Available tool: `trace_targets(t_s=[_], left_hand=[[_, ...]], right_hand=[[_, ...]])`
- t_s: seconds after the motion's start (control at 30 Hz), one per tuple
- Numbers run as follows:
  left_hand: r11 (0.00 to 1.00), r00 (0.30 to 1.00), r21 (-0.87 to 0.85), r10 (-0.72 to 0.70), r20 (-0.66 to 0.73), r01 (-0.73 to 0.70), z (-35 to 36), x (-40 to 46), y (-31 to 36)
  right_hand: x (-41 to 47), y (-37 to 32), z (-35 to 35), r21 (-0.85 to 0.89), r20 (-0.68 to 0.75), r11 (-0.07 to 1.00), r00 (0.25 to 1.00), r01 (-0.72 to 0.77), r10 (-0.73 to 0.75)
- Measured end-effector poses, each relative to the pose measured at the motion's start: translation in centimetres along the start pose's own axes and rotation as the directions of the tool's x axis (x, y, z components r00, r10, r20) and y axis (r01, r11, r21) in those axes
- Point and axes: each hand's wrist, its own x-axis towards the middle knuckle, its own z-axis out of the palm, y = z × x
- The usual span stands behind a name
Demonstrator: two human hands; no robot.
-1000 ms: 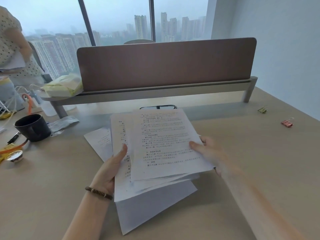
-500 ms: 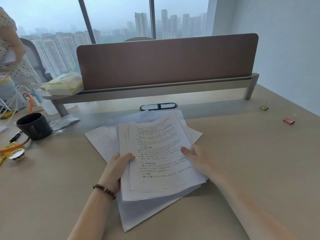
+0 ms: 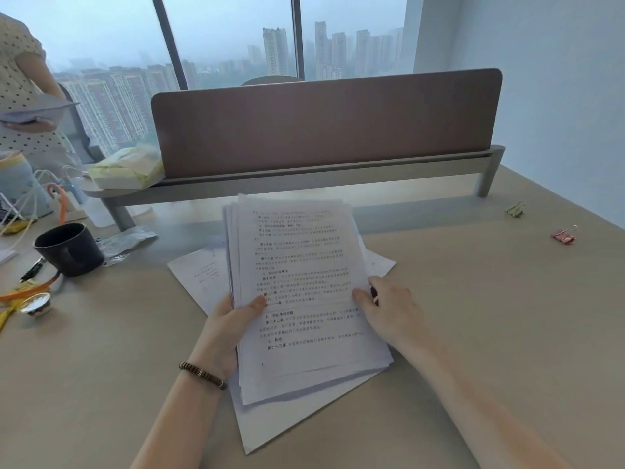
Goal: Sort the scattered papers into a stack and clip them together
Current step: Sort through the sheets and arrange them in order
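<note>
Two hands are holding one stack of thin white printed sheets (image 3: 304,292) mid-bench: the left hand (image 3: 230,326) is pinching its left edge, thumb on top, and the right hand (image 3: 385,309) is gripping its right edge. Loose flat sheets (image 3: 203,275) are lying beneath on the smooth beige bench (image 3: 473,316). Two small metal binder clips are sitting far right, one green (image 3: 515,209), one red (image 3: 563,235).

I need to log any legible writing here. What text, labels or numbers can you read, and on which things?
Top printed white sheet of the held paper stack: rows of Chinese characters, too blurred to quote.
Loose white sheet lying under the stack: faint print, too small to read.
Black ceramic mug, pink binder clip, green binder clip: no writing visible.
</note>
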Motion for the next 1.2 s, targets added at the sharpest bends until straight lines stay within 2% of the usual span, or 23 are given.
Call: trace_targets(t_s=[0.07,0.13,0.27,0.37,0.47,0.67,0.9,1.03,1.13,1.2], left_hand=[[0.996,0.996,0.001,0.087,0.014,-0.087,0.2,-0.5,0.5],[0.982,0.983,0.029,0.184,0.028,-0.184,0.7,-1.2,0.9],[0.911,0.914,0.078,0.402,0.059,-0.406,2.2,-2.9,1.2],[0.831,0.835,0.086,0.545,0.08,-0.55,2.8,-4.0,1.6],[0.807,0.809,0.059,0.586,0.051,-0.588,3.2,-4.7,1.7],[0.83,0.83,0.07,0.541,0.138,-0.553,3.5,-5.4,1.4],[0.852,0.856,0.101,0.498,0.142,-0.513,3.3,-5.3,1.4],[0.863,0.867,0.106,0.48,0.135,-0.494,3.2,-5.3,1.4],[0.863,0.867,0.108,0.477,0.147,-0.493,3.1,-5.3,1.2],[0.86,0.867,0.133,0.471,0.162,-0.492,3.0,-5.4,1.0]], right_hand=[[0.5,0.2,-0.8,0.266,0.021,0.964,1.0,0.001,-0.007],[0.6,0.0,-1.2,0.526,0.035,0.851,0.999,-0.004,-0.017],[-0.6,-1.5,-2.2,0.723,-0.101,0.685,0.995,0.093,-0.029],[-1.5,-2.0,-2.6,0.722,-0.265,0.652,0.963,0.231,-0.047],[-2.4,-2.4,-2.9,0.711,-0.328,0.637,0.942,0.299,-0.076],[-3.5,-3.2,-4.1,0.721,-0.375,0.579,0.917,0.38,-0.136],[-4.3,-4.1,-4.8,0.555,-0.39,0.687,0.876,0.469,-0.283],[-4.3,-3.9,-4.6,0.564,-0.378,0.713,0.898,0.417,-0.226],[-4.1,-3.7,-4.8,0.645,-0.385,0.647,0.905,0.406,-0.184],[-3.8,-3.1,-4.2,0.691,-0.338,0.621,0.925,0.37,-0.174]])
